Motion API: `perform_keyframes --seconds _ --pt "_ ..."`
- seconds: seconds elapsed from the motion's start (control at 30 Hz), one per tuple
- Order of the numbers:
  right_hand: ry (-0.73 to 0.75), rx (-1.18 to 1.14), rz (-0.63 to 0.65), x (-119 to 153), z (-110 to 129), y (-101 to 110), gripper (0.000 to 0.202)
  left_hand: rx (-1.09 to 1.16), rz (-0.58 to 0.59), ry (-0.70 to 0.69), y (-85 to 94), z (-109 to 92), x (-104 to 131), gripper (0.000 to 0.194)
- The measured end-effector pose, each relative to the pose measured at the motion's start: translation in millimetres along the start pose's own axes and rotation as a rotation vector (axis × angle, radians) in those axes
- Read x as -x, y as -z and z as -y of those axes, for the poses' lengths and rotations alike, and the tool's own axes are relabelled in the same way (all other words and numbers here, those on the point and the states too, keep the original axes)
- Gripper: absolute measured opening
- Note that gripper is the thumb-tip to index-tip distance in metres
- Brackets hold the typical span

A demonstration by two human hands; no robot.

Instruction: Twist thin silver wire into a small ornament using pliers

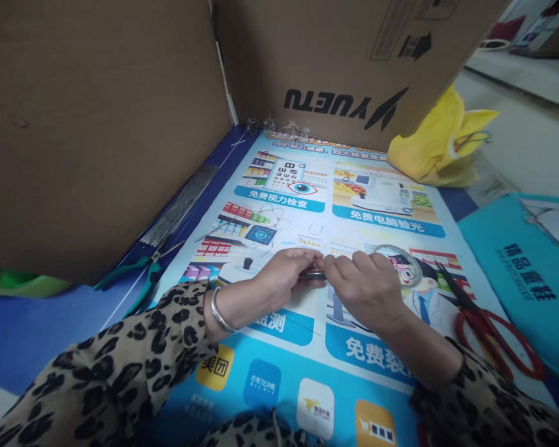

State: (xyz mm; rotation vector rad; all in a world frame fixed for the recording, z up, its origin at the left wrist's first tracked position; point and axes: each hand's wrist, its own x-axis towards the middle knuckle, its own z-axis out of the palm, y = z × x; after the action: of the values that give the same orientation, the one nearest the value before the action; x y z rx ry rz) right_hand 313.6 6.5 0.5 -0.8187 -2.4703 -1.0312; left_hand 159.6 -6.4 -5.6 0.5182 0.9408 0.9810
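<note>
My left hand point(286, 273) and my right hand point(363, 282) meet over the printed poster sheet point(307, 347). A short dark metal rod point(313, 275) shows between them. My right fist is closed round its right end. The fingers of my left hand pinch together at its left part, with what looks like a thin wire at the fingertips. Most of the rod is hidden by the fingers. Just beyond my right hand lies a round coil point(410, 267), perhaps of wire. Small bent wire pieces point(315, 230) lie on the poster ahead of my hands.
Tall cardboard panels point(307, 56) stand left and behind. Left are green-handled pliers point(146, 273) and a bundle of straight wires point(181, 205). Red-handled scissors point(498, 335), a turquoise box point(526, 267) and a yellow bag point(440, 149) are on the right. Small wire shapes point(284, 128) lie by the back panel.
</note>
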Motion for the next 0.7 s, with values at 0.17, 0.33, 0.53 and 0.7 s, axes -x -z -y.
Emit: perform_keyframes --seconds 0.17,0.33,0.53,0.7 --pt "-0.033 0.001 0.058 -1.1 1.4 3.7 0.016 -0.107 0.008 -0.131 0.7 -0.5 0.4 0.015" --pt "-0.071 -0.029 0.153 1.7 2.2 5.5 0.021 -0.225 0.035 -0.244 2.7 -1.7 -1.5 0.016" --pt "-0.187 -0.219 0.474 -0.2 0.2 8.8 0.020 -0.765 0.109 -0.592 12.9 1.2 -4.1 0.024" --pt "-0.292 -0.451 0.785 -3.6 -6.1 11.7 0.030 -1.201 0.327 -1.087 26.2 6.3 -5.8 0.034"
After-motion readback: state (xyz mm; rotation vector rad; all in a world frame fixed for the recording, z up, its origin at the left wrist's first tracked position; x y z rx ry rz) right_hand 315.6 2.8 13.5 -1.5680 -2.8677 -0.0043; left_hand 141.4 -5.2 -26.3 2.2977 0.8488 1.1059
